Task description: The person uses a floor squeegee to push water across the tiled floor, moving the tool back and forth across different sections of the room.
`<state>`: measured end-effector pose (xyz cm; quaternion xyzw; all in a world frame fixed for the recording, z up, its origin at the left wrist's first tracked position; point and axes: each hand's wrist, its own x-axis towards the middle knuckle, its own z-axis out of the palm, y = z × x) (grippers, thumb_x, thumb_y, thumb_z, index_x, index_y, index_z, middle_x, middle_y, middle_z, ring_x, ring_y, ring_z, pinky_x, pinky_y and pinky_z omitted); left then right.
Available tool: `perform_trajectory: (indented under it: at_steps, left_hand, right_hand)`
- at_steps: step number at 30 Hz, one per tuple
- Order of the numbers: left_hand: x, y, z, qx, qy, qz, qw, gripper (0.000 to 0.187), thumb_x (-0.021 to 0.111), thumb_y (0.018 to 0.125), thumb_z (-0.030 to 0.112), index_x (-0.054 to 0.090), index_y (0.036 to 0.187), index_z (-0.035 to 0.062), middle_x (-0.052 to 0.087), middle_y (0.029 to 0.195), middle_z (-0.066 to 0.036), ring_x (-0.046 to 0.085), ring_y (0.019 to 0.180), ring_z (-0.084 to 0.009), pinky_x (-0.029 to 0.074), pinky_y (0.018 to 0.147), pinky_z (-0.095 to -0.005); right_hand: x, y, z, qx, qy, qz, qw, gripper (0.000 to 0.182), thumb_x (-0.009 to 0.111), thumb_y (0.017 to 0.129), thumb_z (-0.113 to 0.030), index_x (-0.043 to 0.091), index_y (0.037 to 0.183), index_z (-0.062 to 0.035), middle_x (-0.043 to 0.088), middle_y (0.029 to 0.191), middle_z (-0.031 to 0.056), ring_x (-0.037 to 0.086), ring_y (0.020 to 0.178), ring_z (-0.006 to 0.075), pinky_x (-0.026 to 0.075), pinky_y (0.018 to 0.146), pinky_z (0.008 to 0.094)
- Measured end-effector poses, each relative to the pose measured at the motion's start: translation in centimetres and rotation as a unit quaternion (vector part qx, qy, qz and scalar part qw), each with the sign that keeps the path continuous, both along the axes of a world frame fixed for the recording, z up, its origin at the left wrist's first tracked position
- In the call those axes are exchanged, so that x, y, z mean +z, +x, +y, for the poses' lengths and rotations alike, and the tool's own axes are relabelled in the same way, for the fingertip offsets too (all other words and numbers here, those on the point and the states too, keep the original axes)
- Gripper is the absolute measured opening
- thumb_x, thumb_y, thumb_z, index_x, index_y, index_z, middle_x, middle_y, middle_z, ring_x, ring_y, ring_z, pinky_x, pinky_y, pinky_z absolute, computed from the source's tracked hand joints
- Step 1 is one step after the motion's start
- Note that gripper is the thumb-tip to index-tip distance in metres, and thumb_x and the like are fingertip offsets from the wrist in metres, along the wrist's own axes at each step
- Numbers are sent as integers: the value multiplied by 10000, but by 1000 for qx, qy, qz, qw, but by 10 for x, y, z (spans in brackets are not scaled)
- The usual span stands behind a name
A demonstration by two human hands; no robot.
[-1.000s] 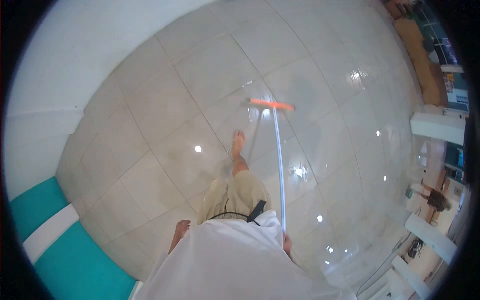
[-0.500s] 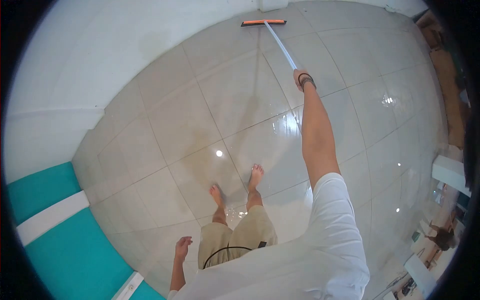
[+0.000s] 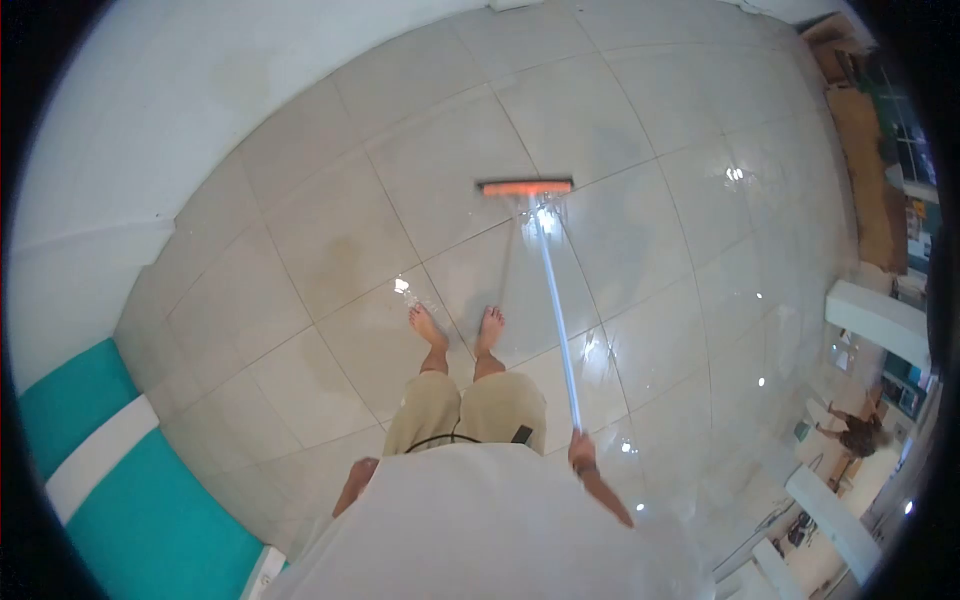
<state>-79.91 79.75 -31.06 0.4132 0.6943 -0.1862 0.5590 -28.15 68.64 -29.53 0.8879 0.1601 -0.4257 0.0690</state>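
A floor squeegee with an orange head (image 3: 525, 187) and a long pale handle (image 3: 558, 320) lies across the wet tiled floor (image 3: 420, 170), its head in front of my bare feet. My right hand (image 3: 582, 450) is closed around the top end of the handle, at the right side of my shorts. Down at my left side, my left hand (image 3: 362, 472) hangs near the shorts, partly hidden by the white shirt; its fingers are not clear. Water and light reflections show around the squeegee head.
A white wall (image 3: 150, 110) runs along the left, with a teal and white panel (image 3: 150, 500) below it. Cardboard (image 3: 865, 180), white pillars (image 3: 875, 320) and another person (image 3: 858, 435) are at the right.
The squeegee head has come back from near the far wall toward my feet. My right hand has drawn in from outstretched to beside my body. My left hand has lost sight of its spread fingers.
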Motion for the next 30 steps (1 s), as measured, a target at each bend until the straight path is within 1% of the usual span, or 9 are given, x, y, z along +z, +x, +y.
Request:
perform_trajectory:
  at_steps: [2, 5, 16, 18, 19, 22, 24, 27, 30]
  left_hand:
    - [0, 1, 69, -203, 39, -41, 978, 267, 397, 743, 224, 559, 853, 44, 565, 703, -70, 516, 622, -169, 415, 592, -276]
    - [1, 21, 148, 183, 49, -70, 979, 268, 382, 735, 183, 538, 852, -2, 549, 664, -77, 506, 610, -136, 400, 564, -242]
    - [-16, 23, 187, 167, 59, -98, 979, 235, 472, 723, 192, 539, 857, 11, 567, 717, -87, 527, 624, -133, 422, 587, -252]
    - [-87, -27, 160, 136, -11, -141, 981, 233, 477, 721, 190, 541, 866, 18, 572, 736, -87, 535, 636, -135, 427, 596, -250]
    - [-118, -48, 149, 119, -45, -162, 979, 233, 480, 720, 188, 542, 870, 22, 574, 745, -87, 539, 642, -135, 430, 600, -248]
    - [-37, -15, 196, 75, 121, -189, 972, 245, 487, 726, 203, 534, 898, 36, 573, 776, -82, 532, 669, -130, 425, 615, -253]
    - [-19, 2, 224, 2, 183, -190, 965, 244, 481, 735, 210, 531, 902, 39, 570, 771, -75, 526, 665, -127, 421, 608, -255]
    - [48, 70, 304, 231, 100, -56, 966, 235, 441, 762, 196, 523, 896, 21, 543, 742, -57, 488, 664, -116, 393, 626, -253]
    - [71, 113, 357, 223, 181, -89, 954, 222, 412, 771, 157, 518, 888, 0, 529, 739, -49, 468, 712, -116, 368, 675, -236]
  right_hand:
    - [54, -47, -71, 8, -30, -14, 999, 454, 250, 809, -389, 455, 744, 11, 505, 705, 262, 482, 696, 417, 391, 604, 467]
    - [112, -110, -141, -21, -138, 26, 990, 472, 243, 801, -408, 467, 857, 4, 507, 734, 260, 474, 748, 419, 383, 639, 471]
    - [89, -175, -88, -117, -66, 47, 990, 432, 336, 790, -385, 502, 729, 9, 519, 654, 202, 506, 631, 329, 373, 550, 378]
    - [54, -143, -30, -124, -11, 47, 991, 422, 354, 789, -378, 505, 711, 8, 521, 640, 192, 510, 605, 314, 370, 535, 363]
    - [33, -115, 12, -95, 244, 25, 965, 402, 364, 788, -356, 503, 686, 8, 509, 611, 176, 485, 557, 300, 364, 519, 367]
    - [-2, -20, 207, -103, 144, -29, 984, 464, 338, 780, -403, 509, 708, 22, 513, 634, 203, 492, 609, 336, 367, 550, 405]
    - [-46, 40, 314, -69, 236, -120, 962, 466, 335, 775, -427, 493, 649, -7, 453, 471, 102, 466, 455, 215, 370, 444, 354]
    - [-75, 146, 472, -88, 409, 219, 882, 452, 318, 791, -390, 491, 586, -26, 447, 431, 76, 453, 363, 183, 366, 369, 306]
    - [-46, 188, 606, -188, 202, 157, 948, 373, 340, 804, -307, 423, 562, -36, 397, 415, 66, 380, 301, 177, 329, 291, 305]
